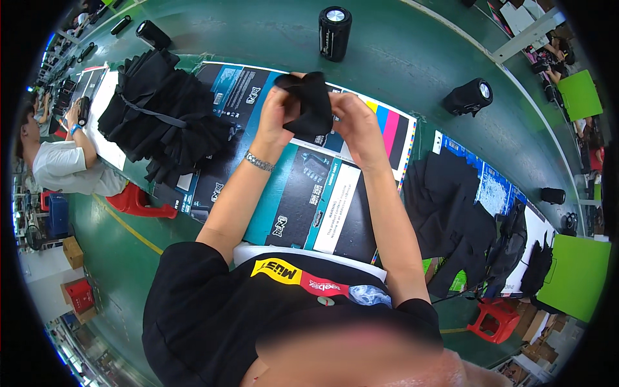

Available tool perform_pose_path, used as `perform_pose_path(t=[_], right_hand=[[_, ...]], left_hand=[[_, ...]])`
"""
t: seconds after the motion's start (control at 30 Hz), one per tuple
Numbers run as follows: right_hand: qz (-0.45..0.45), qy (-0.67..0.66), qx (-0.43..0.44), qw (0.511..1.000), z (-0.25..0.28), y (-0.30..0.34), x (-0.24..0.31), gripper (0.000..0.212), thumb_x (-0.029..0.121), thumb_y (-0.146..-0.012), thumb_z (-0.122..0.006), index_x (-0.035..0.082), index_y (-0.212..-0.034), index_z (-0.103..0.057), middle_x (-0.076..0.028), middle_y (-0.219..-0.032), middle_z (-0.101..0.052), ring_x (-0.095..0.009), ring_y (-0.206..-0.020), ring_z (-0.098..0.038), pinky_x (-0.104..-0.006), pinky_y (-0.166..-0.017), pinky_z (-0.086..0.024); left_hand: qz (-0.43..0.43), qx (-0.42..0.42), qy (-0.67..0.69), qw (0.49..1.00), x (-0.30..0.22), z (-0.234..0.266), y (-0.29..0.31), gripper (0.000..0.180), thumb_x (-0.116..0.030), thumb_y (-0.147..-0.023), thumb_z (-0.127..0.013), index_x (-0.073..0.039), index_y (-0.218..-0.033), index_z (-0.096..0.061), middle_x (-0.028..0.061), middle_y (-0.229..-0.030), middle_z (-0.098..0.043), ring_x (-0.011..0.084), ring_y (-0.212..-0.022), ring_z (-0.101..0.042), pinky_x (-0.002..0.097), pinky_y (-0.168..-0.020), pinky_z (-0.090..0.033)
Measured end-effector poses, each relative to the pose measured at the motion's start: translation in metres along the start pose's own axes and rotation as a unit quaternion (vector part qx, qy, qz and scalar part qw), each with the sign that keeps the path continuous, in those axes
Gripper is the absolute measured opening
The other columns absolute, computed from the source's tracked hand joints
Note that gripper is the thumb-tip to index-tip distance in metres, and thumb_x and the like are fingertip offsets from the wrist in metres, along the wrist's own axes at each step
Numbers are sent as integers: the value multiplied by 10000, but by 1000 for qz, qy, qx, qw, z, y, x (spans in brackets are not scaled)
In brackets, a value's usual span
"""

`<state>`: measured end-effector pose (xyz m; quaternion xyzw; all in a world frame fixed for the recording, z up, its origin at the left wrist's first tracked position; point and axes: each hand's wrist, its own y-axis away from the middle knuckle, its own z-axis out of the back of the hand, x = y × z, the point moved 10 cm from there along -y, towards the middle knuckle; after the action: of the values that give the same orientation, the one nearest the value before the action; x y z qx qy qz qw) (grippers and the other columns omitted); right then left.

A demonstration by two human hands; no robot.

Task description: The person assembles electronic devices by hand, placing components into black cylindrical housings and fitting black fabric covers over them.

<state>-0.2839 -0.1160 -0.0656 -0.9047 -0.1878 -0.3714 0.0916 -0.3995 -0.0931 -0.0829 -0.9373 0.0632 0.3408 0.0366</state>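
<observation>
Between my two hands, a piece of black fabric (312, 106) is held up, folded into a loop with a gap at its left side. My left hand (275, 119), below a metal watch band, is closed on its left edge. On the other side, the bent fingers of my right hand (358, 126) pinch the right edge. A big bundle of black fabric pieces (145, 106) lies to the left, with a dark strip across it. More black fabric pieces (442, 200) are heaped to the right. Printed sheets (277, 206) cover the table under my hands.
Black cylindrical speakers stand on the green surface beyond the table: one straight ahead (334, 35), one right (467, 97), one left (153, 34). A person in a white shirt (71, 164) works at the far left. Red stools (138, 201) and a lime-green panel (574, 277) flank the table.
</observation>
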Motion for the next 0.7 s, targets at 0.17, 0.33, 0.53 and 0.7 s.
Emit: perform_pose_path(t=[0.17, 0.33, 0.53, 0.7], right_hand=[[39, 274, 10, 961, -36, 6, 14, 201, 56, -817, -688, 22, -996, -604, 1, -925, -604, -68, -861, -544, -202, -740, -413], [106, 404, 2, 909, -45, 12, 44, 220, 58, -779, -729, 10, -967, -626, -22, -911, -622, -98, -880, -560, -231, -825, -429], [202, 306, -43, 929, -43, 3, 95, 91, 53, -859, -639, 11, -936, -615, -47, -930, -640, -99, -871, -598, -223, -796, -455], [157, 75, -119, 977, 11, -35, 85, 32, 39, -892, -590, 23, -918, -582, -21, -830, -592, -68, -753, -542, -210, -694, -440]], left_hand=[[-20, 213, 113, 970, -3, -46, -2, 150, -172, -904, -489, -35, -844, -499, 74, -846, -496, 185, -790, -505, 308, -759, -475], [-6, 240, 18, 971, -21, -53, -6, 123, -122, -891, -482, -5, -881, -515, 79, -807, -526, 175, -787, -524, 286, -764, -468], [49, 187, -197, 961, -35, -61, -6, 254, -106, -854, -465, 9, -1062, -558, 45, -937, -612, 95, -787, -575, 224, -739, -478], [66, 125, -205, 968, -28, -58, -39, 255, -215, -913, -602, -20, -1074, -640, -1, -917, -649, 70, -826, -600, 216, -718, -470]])
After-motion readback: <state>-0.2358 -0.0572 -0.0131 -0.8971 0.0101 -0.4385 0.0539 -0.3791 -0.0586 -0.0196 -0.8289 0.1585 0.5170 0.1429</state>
